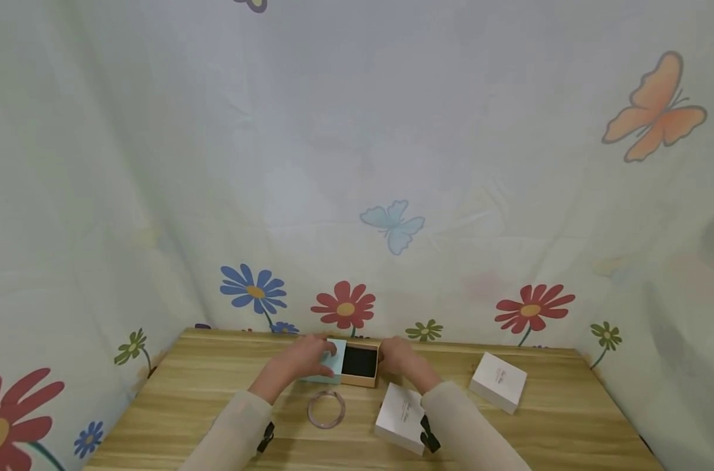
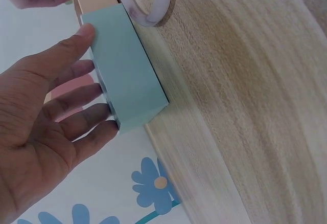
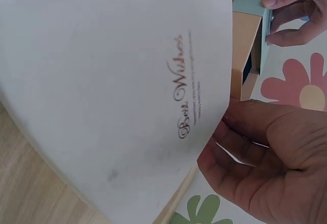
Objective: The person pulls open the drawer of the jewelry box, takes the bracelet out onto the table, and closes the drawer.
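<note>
A drawer-style gift box lies near the table's back edge, its pale blue sleeve (image 1: 324,378) to the left and its tan drawer (image 1: 358,382) slid partly out to the right. Black padding (image 1: 360,362) shows inside the drawer. My left hand (image 1: 303,358) grips the sleeve (image 2: 125,65), thumb on one side and fingers along the other. At the drawer's right end, my right hand (image 1: 400,358) pinches the drawer with curled fingers; the white box partly hides their contact in the right wrist view. A pale pinkish bangle (image 1: 309,411) lies in front of the sleeve.
A white box (image 1: 399,415) with printed lettering sits just below my right wrist and fills much of the right wrist view. Another white box (image 1: 498,383) lies farther right. Behind the wooden table (image 1: 574,418) hangs a flowered cloth (image 1: 333,131).
</note>
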Demonstrator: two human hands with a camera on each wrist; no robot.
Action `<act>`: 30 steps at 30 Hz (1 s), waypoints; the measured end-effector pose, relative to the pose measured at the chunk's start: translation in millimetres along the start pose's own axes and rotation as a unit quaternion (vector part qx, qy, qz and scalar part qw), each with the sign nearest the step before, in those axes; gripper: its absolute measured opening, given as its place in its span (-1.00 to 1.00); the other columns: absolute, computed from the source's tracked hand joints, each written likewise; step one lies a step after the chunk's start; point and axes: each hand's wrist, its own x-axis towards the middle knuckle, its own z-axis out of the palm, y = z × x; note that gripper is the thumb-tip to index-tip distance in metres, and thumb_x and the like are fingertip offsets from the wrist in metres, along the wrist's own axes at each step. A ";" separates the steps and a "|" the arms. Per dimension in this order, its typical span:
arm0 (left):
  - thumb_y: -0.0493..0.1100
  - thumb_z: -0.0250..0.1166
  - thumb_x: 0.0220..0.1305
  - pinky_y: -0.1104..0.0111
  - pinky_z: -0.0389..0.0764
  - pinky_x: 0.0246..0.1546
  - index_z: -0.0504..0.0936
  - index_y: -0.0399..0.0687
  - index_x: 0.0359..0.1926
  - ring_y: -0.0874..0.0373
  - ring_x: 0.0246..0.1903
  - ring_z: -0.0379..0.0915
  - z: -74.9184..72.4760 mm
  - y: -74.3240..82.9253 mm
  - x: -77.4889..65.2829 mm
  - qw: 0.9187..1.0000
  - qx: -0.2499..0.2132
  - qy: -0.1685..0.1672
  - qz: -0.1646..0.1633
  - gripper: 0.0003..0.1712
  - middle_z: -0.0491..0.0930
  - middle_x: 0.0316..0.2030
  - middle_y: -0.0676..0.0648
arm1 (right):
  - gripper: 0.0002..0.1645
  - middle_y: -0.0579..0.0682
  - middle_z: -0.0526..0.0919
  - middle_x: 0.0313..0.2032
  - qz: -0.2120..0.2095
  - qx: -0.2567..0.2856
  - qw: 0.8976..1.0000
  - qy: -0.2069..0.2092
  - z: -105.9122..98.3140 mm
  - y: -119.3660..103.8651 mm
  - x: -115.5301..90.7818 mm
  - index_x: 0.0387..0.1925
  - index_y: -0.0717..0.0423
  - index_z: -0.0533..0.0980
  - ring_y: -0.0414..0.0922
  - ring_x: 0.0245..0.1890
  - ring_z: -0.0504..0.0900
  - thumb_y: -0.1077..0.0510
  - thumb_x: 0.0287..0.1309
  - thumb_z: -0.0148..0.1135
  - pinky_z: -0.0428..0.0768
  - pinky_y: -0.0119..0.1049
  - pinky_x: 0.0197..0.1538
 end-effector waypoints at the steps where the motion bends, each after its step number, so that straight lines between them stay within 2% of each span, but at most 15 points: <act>1: 0.05 0.58 0.08 0.07 0.58 0.09 0.72 -0.02 0.00 -0.05 -0.01 0.58 -0.4 0.3 0.0 1.000 0.002 0.001 0.001 -0.51 0.62 0.06 -0.13 | -0.79 -0.09 0.49 -0.61 -0.003 -0.002 1.000 0.005 0.1 -0.1 -0.1 -0.62 0.15 0.56 -0.15 -0.55 0.37 0.33 0.03 0.40 0.42 -0.28 -0.44; 6: 0.07 0.58 0.08 0.09 0.59 0.07 0.72 -0.01 -0.01 -0.04 -0.04 0.58 -0.4 0.3 1.0 1.000 0.012 0.006 0.007 -0.52 0.63 0.03 -0.12 | -0.72 -0.07 0.43 -0.65 -0.016 -0.011 0.999 0.032 1.3 -1.6 -0.7 -0.67 0.16 0.50 -0.15 -0.59 0.33 0.41 0.07 0.30 0.41 -0.27 -0.47; 12: 0.05 0.58 0.07 0.06 0.59 0.06 0.72 -0.03 -0.03 -0.05 -0.06 0.59 -2.1 1.0 0.4 1.000 0.005 0.004 0.006 -0.52 0.63 0.03 -0.14 | -0.74 -0.04 0.48 -0.64 -0.035 -0.019 0.997 0.061 2.8 -4.2 -2.6 -0.66 0.17 0.49 -0.15 -0.58 0.35 0.44 0.06 0.26 0.48 -0.22 -0.44; 20: 0.07 0.59 0.07 0.06 0.57 0.10 0.72 -0.02 -0.03 -0.08 0.00 0.58 0.1 -0.7 1.2 1.000 0.002 0.002 0.004 -0.52 0.61 0.11 -0.18 | -0.60 -0.07 0.37 -0.69 -0.036 -0.033 0.997 0.066 5.9 -3.7 0.7 -0.75 0.10 0.37 -0.16 -0.61 0.27 0.45 0.07 0.23 0.35 -0.28 -0.49; 30: 0.06 0.59 0.06 0.07 0.59 0.04 0.72 -0.02 -0.07 -0.04 -0.08 0.59 -1.1 -1.3 1.5 1.000 0.004 0.006 0.014 -0.55 0.63 0.06 -0.17 | -0.66 0.00 0.50 -0.64 -0.027 -0.042 0.996 0.074 6.5 -4.8 2.7 -0.72 0.16 0.45 -0.16 -0.58 0.37 0.44 0.10 0.22 0.52 -0.21 -0.43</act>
